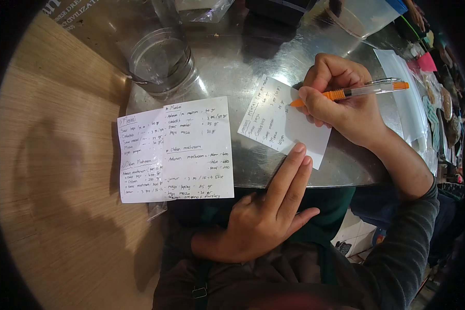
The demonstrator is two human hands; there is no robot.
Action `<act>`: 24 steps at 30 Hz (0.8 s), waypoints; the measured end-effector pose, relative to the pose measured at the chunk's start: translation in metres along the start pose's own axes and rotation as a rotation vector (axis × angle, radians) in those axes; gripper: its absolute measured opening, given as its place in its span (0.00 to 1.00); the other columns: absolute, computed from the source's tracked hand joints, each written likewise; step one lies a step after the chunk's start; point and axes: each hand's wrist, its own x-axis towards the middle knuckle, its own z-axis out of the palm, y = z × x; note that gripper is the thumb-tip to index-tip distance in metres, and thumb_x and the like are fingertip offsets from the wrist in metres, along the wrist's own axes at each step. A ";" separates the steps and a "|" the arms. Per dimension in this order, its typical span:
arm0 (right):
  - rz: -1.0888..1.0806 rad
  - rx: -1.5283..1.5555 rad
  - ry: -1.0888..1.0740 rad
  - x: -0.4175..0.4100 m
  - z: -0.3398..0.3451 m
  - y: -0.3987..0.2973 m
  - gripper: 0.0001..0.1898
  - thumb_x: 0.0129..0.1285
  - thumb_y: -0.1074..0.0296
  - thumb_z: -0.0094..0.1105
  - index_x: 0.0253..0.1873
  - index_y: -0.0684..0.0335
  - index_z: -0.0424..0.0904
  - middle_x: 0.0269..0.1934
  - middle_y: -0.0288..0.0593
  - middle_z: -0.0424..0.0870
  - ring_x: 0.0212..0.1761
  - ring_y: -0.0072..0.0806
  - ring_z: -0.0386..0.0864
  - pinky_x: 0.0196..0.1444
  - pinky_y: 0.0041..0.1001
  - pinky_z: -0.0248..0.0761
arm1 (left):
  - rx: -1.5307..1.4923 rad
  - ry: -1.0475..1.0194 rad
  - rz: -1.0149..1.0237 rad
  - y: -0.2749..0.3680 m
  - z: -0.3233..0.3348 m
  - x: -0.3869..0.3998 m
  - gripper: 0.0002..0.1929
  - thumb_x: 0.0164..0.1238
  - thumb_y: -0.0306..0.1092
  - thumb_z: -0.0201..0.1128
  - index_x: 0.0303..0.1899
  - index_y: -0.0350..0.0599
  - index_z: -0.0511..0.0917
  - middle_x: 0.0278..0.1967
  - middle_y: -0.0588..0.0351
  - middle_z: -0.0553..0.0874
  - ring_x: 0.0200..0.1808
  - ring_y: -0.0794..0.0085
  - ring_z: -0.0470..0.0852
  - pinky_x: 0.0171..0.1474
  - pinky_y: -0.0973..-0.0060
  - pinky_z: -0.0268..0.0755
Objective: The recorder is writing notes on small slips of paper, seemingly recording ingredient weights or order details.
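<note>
My right hand [339, 95] grips an orange-and-clear pen [366, 90], its tip at the handwritten lines on a small white paper [269, 116]. Two fingertips of my left hand [271, 213] rest on that paper's lower edge, with the other fingers partly curled and the thumb spread. To the left lie two handwritten sheets, a left one [140, 155] and a right one [201, 155], side by side and overlapping slightly. The left sheet reaches past the metal table's edge. What is under my right palm is hidden.
A large clear container [161, 62] stands on the steel table [224, 62] at the back left. Behind are a plastic bag [205, 9], a dark box [281, 4] and a clear tub [360, 19]. Plastic sleeves [399, 77] lie right. A wood-grain panel [69, 162] borders the left side.
</note>
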 end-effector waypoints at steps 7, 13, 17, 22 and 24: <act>0.027 -0.014 0.001 0.001 0.001 -0.003 0.11 0.66 0.75 0.68 0.32 0.63 0.74 0.27 0.37 0.84 0.23 0.12 0.78 0.27 0.15 0.69 | 0.003 -0.008 0.004 -0.001 0.000 0.000 0.40 0.63 0.52 0.76 0.65 0.27 0.76 0.69 0.35 0.77 0.57 0.56 0.89 0.49 0.74 0.87; 0.019 -0.031 -0.019 0.001 -0.002 -0.003 0.10 0.66 0.75 0.68 0.32 0.63 0.75 0.27 0.37 0.84 0.23 0.12 0.78 0.27 0.15 0.70 | 0.015 -0.032 -0.008 0.000 -0.002 -0.001 0.39 0.63 0.52 0.76 0.65 0.27 0.76 0.69 0.35 0.77 0.58 0.57 0.88 0.49 0.74 0.87; 0.060 -0.004 0.003 0.002 0.000 -0.006 0.10 0.66 0.76 0.67 0.32 0.63 0.75 0.27 0.37 0.84 0.23 0.12 0.78 0.27 0.15 0.70 | 0.004 -0.025 -0.007 -0.001 0.000 -0.001 0.39 0.63 0.51 0.76 0.65 0.26 0.76 0.69 0.34 0.77 0.58 0.57 0.88 0.49 0.74 0.87; 0.063 0.001 0.000 0.003 -0.001 -0.004 0.10 0.67 0.75 0.67 0.32 0.64 0.75 0.27 0.37 0.85 0.23 0.12 0.78 0.26 0.15 0.70 | 0.013 -0.039 -0.004 -0.001 -0.003 0.000 0.40 0.62 0.51 0.77 0.66 0.27 0.76 0.69 0.35 0.77 0.58 0.56 0.88 0.49 0.74 0.87; 0.033 -0.033 0.001 0.002 0.000 -0.004 0.13 0.69 0.76 0.64 0.32 0.61 0.68 0.29 0.42 0.83 0.21 0.14 0.77 0.21 0.16 0.67 | 0.015 -0.030 -0.006 0.000 -0.002 0.000 0.40 0.61 0.51 0.77 0.66 0.27 0.76 0.68 0.35 0.77 0.58 0.57 0.89 0.49 0.74 0.87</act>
